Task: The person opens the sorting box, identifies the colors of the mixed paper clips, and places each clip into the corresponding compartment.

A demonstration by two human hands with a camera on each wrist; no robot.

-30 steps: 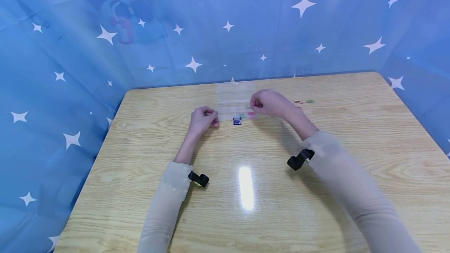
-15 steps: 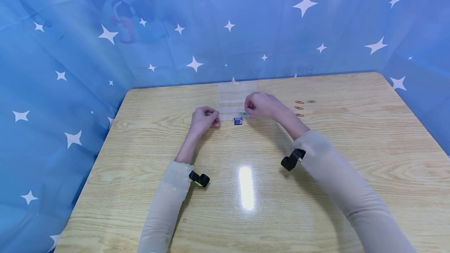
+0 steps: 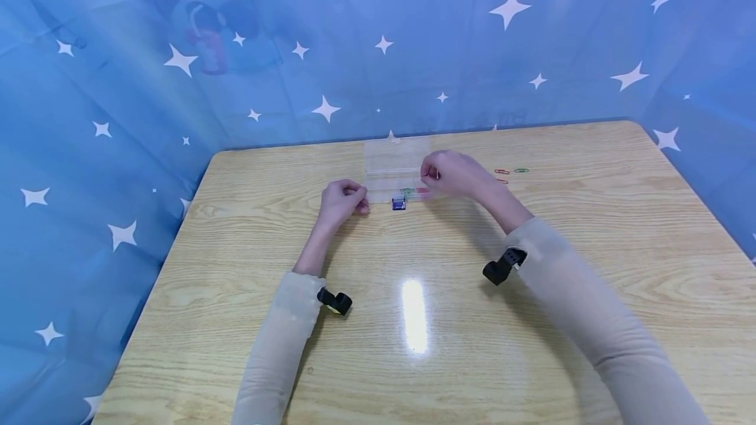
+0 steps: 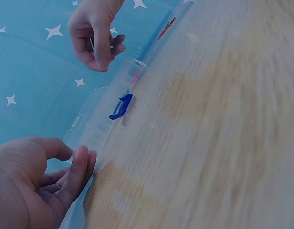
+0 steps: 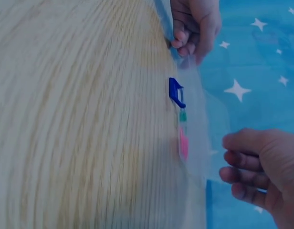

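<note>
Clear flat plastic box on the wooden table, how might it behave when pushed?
The clear plastic box would probably slide, since it lies flat on the glossy wooden table. Its thin see-through plastic suggests little weight. Small green and pink pieces inside might shift.
</note>
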